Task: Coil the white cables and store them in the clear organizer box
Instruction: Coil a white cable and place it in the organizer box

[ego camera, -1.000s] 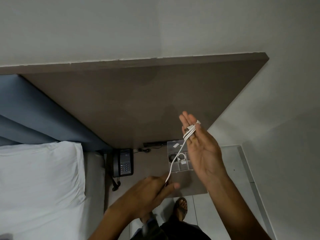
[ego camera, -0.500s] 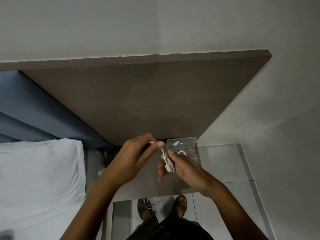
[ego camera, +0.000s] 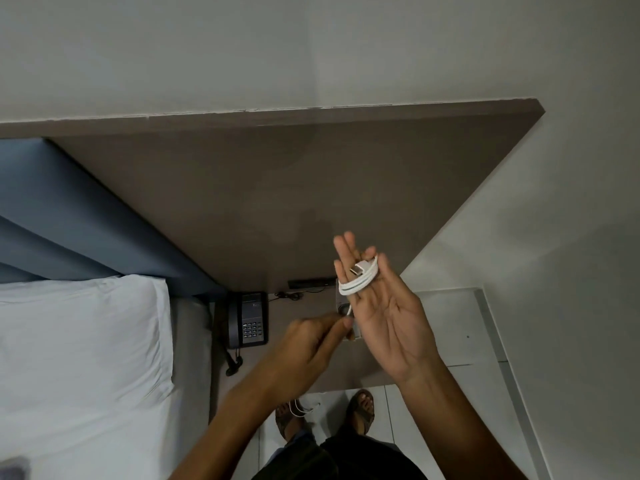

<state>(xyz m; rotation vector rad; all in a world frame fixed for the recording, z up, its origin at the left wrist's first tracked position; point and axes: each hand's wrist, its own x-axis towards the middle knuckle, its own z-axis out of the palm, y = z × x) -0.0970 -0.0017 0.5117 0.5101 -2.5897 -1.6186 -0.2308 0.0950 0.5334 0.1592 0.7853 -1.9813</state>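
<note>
white cable (ego camera: 357,283) is looped around the upright, spread fingers (ego camera: 344,251) of the right hand (ego camera: 388,306), its plug end on top. the loose tail drops down-left to the left hand (ego camera: 311,344), whose fingertips pinch it just below. the clear organizer box (ego camera: 341,304) sits mostly hidden behind both hands.

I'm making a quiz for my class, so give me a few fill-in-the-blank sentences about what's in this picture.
1. The white cable is looped around fingers of the ____ hand.
2. The left hand pinches the cable's loose ____.
3. The phone on the table is ____ in colour.
4. The pillow lies to the ____ of the phone.

Missing: right; end; black; left
</note>
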